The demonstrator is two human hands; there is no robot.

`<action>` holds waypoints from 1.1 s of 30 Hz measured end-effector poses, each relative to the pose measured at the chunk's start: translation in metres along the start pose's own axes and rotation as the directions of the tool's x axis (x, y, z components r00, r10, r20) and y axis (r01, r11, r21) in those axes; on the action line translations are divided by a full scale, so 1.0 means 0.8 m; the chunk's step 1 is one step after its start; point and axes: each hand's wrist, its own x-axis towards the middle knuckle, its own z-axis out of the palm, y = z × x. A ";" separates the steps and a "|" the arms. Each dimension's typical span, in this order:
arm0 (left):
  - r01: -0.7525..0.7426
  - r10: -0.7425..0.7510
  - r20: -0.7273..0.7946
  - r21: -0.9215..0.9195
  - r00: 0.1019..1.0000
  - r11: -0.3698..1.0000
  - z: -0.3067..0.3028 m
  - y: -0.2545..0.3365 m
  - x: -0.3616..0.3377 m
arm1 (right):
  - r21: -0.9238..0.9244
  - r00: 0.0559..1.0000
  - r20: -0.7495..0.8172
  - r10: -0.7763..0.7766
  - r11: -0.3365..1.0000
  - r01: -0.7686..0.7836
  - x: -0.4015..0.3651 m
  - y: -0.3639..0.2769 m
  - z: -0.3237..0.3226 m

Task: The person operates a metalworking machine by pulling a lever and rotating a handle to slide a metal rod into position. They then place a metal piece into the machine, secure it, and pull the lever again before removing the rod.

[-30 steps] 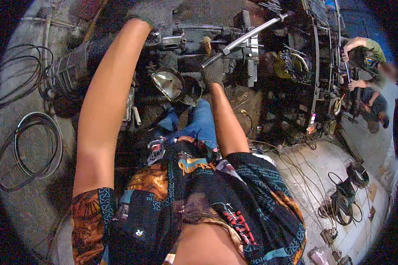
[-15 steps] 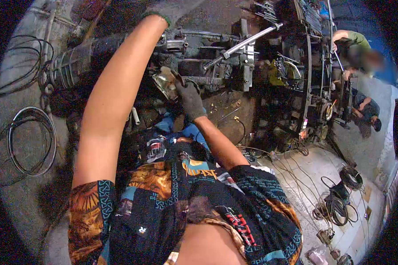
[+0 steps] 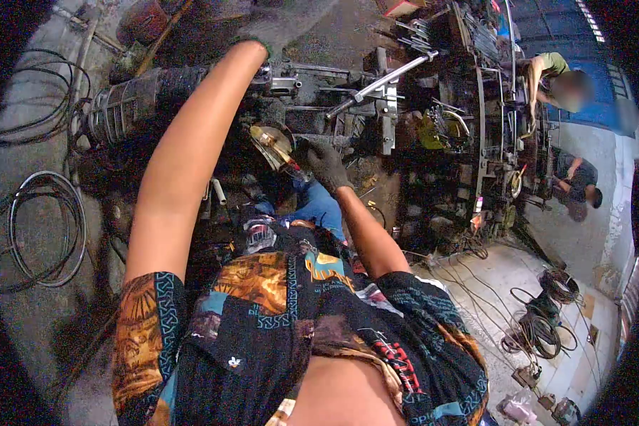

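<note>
My left arm reaches up to the top of the view, over the machine. My left hand [image 3: 291, 28], in a grey glove with a green cuff, is smeared by motion, so its fingers are unreadable. My right hand [image 3: 324, 165] wears a dark glove. Its fingers are curled at the right end of a shiny rounded piece [image 3: 270, 145] with amber, clear and red patches, whose exact kind I cannot make out. Behind this piece lies the long dark machine [image 3: 184, 89], with a ribbed cylinder at its left. A bright metal bar [image 3: 383, 84] lies slanted across its right part.
Hoops of cable or tubing [image 3: 47, 227] lie on the left floor. Coiled black cables [image 3: 539, 334] and loose wires lie at lower right. A metal frame [image 3: 481, 121] stands on the right, with two people beyond it. Several metal rods [image 3: 417, 39] lie at the top.
My right hand has shifted right, and its fingers no longer lie over the top of the shiny piece. That piece has turned and shows more amber. My left arm stays extended.
</note>
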 end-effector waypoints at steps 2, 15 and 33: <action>0.063 -0.064 0.044 0.007 0.997 0.998 -0.003 0.008 -0.003 | -0.106 0.997 0.037 0.069 0.992 -0.065 0.051 0.040 0.009; 0.060 -0.036 -0.110 0.223 0.993 0.973 -0.010 0.037 0.006 | 0.349 0.982 -0.180 -0.060 0.929 0.121 0.248 0.077 0.065; 0.639 -0.777 -0.390 0.769 0.495 0.022 0.015 -0.020 -0.451 | 0.489 0.911 -0.354 0.210 0.872 -0.011 0.126 0.239 -0.209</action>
